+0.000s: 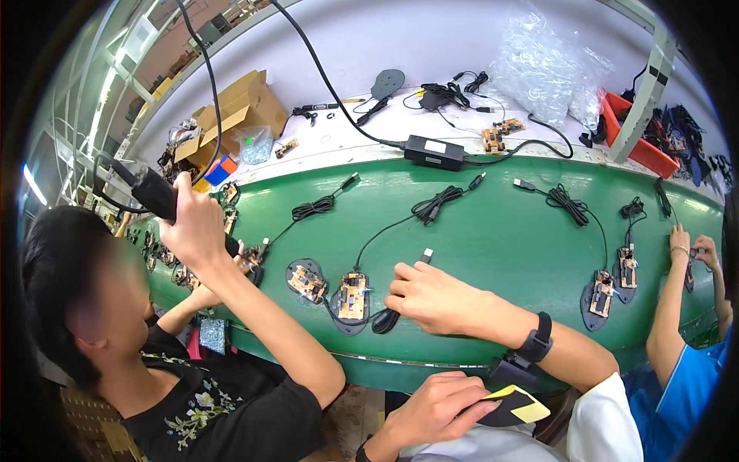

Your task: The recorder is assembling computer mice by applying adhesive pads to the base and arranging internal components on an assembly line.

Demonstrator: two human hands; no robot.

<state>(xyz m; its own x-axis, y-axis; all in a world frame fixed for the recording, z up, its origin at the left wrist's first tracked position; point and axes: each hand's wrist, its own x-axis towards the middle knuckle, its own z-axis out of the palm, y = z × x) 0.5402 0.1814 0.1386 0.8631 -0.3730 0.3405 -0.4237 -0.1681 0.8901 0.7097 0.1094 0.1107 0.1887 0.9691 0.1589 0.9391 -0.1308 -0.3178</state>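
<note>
My right hand [443,300], wearing a black wristband, is closed over a coiled black USB cable [385,321] on the green belt [477,231]; the cable's plug [427,255] sticks out beyond the knuckles. Close by to the left lies a black mouse base with a tan circuit board [353,297], and a second mouse base [307,281] beside it. Low in the view, near my body, my left hand [431,408] pinches a flat black and yellow piece [514,406], whose exact kind I cannot make out.
At left a co-worker [231,369] raises a black corded tool [156,194]. Another person's hands [681,246] work at far right. More mouse bases [598,299] with cables lie on the belt. The shelf behind bears a power adapter [433,152], a cardboard box [245,108] and a red bin [643,146].
</note>
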